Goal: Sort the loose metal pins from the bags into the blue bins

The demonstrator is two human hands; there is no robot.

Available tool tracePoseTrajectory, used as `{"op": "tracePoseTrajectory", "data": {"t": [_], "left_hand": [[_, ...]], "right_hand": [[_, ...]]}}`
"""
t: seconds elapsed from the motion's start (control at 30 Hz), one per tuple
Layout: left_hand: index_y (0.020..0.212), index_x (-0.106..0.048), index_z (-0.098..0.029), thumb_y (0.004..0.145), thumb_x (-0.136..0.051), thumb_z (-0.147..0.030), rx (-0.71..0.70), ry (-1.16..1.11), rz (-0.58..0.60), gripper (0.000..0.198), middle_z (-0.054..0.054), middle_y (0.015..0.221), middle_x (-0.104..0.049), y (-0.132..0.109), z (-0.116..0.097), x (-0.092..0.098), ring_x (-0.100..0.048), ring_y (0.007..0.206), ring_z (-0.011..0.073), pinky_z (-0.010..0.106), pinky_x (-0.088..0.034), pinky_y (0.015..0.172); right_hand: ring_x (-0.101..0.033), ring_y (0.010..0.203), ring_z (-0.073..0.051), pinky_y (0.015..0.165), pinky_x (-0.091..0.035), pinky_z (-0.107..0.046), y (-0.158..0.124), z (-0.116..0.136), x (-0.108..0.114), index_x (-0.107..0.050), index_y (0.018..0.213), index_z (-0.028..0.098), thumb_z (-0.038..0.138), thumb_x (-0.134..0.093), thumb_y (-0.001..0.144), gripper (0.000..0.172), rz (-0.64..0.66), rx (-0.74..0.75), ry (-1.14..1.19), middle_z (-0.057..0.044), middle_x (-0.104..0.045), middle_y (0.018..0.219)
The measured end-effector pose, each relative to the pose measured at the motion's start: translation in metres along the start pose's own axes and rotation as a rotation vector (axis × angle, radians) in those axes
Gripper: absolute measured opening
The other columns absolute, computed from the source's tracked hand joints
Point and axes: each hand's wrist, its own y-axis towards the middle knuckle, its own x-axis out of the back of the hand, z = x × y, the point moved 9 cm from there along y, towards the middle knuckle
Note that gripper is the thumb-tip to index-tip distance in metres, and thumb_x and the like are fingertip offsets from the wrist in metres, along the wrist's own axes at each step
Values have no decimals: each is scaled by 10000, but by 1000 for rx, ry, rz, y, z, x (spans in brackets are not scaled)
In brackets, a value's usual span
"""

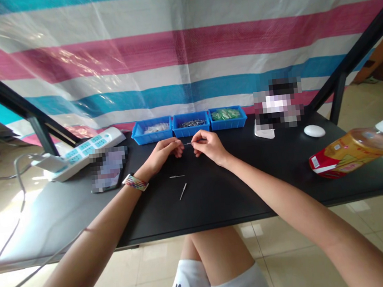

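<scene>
Metal pins [183, 192], three apart from any heap, are near the middle of the frame: two rest on the dark counter [224, 199], the nearest slanted, the other lying crosswise just beyond, and the third pin [187, 144] is between the hands. One bottle [350, 152] is at the right of the frame, one blurred device [110, 169] at the left.

Farther up the centre, the right hand [209, 147] has thumb and fingertips pinched on the third pin's right end. The left hand [170, 150] curls around its left end; whether it grips, I cannot tell. The step in hand looks like fingertip work on this one pin, and the next move seems to call for a light, steady hold with both ends controlled.

One white oval object [314, 131] sits off to the right, one power strip [86, 150] to the left. Beyond the hands stand three blue trays [192, 130], side by side: white pieces [157, 128] left, metal pieces [192, 123] middle, green pieces [225, 114] right, all too crowded to count.
</scene>
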Motion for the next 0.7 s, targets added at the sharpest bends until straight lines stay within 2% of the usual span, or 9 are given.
{"op": "tracePoseTrajectory", "data": {"t": [0.3, 0.47, 0.57, 0.7], "left_hand": [[847, -685, -166, 794, -861, -522, -18, 63, -4, 400, 1, 694, -664, 0, -3, 0, -590, 648, 144, 272, -467, 669], [858, -678, -168, 772, -890, -530, -37, 50, -17, 428, -3, 709, -658, 0, -2, 0, -595, 640, 139, 267, -467, 652], [872, -677, -166, 763, -907, -519, -39, 42, -14, 435, -5, 713, -662, 0, -3, -1, -599, 644, 138, 263, -464, 654], [884, -662, -172, 787, -899, -494, -43, 20, -12, 411, -7, 703, -661, -1, -6, -2, -609, 652, 144, 267, -472, 667]], "right_hand": [[-666, 570, -100, 496, -595, -220, 1, -2, 4, -659, 888, 203, 331, -797, 750, 233, -28, 8, 7, 33, -660, 840], [-670, 556, -112, 497, -613, -232, 3, -9, 3, -687, 878, 192, 373, -786, 805, 219, -1, -30, 18, 9, -698, 794], [-695, 584, -124, 526, -631, -242, 3, -12, 2, -708, 901, 187, 365, -821, 785, 241, 9, -47, 28, -12, -738, 814], [-706, 588, -132, 533, -631, -244, 3, -9, 3, -699, 874, 189, 349, -853, 750, 254, -21, -20, 33, 10, -706, 775]]}}
